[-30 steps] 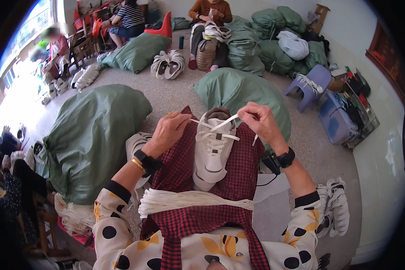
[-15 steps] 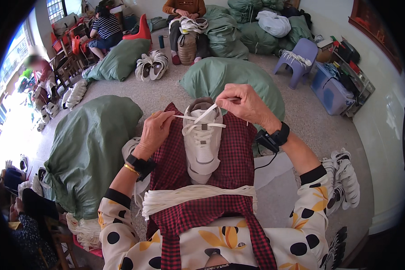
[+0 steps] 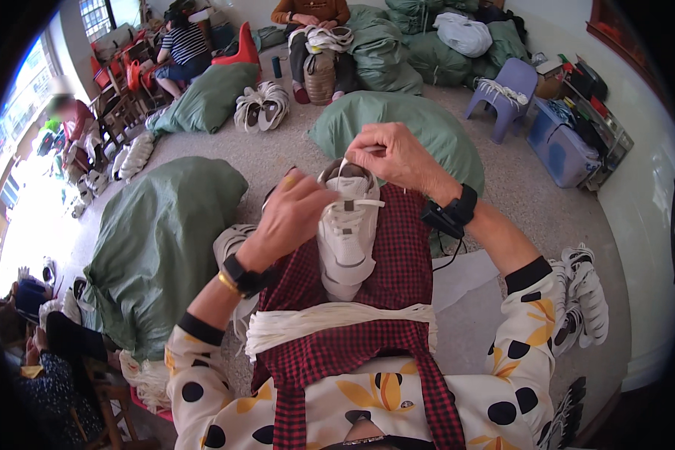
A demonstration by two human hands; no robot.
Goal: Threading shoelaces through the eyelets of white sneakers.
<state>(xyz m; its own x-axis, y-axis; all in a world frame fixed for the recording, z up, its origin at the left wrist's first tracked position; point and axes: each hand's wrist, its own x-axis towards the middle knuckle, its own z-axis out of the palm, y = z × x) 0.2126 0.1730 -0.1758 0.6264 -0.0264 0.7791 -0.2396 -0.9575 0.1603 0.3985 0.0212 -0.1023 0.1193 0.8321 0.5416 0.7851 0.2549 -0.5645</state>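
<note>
A white sneaker (image 3: 347,244) rests on my lap over a red-and-black checked apron (image 3: 401,255), its toe toward me and its dark-lined opening away. White lace crosses its eyelets. My right hand (image 3: 397,156) is beyond the shoe's opening, thumb and finger pinched on the white shoelace (image 3: 343,166). My left hand (image 3: 292,217) is over the left side of the shoe, its fingers smeared by motion. Whether it holds a lace end cannot be seen. A bundle of white laces (image 3: 341,328) lies across my lap, nearer than the shoe.
Green sacks (image 3: 157,247) lie at left and ahead (image 3: 420,127). White shoes (image 3: 585,292) are stacked at right, others (image 3: 262,106) farther off. A purple chair (image 3: 502,94) and plastic bin (image 3: 559,146) stand far right. Other people (image 3: 320,30) sit around the room.
My left hand has moved right and nearer, from holding a lace end out at the side to over the shoe. My right hand has shifted slightly away from me, still pinching lace.
</note>
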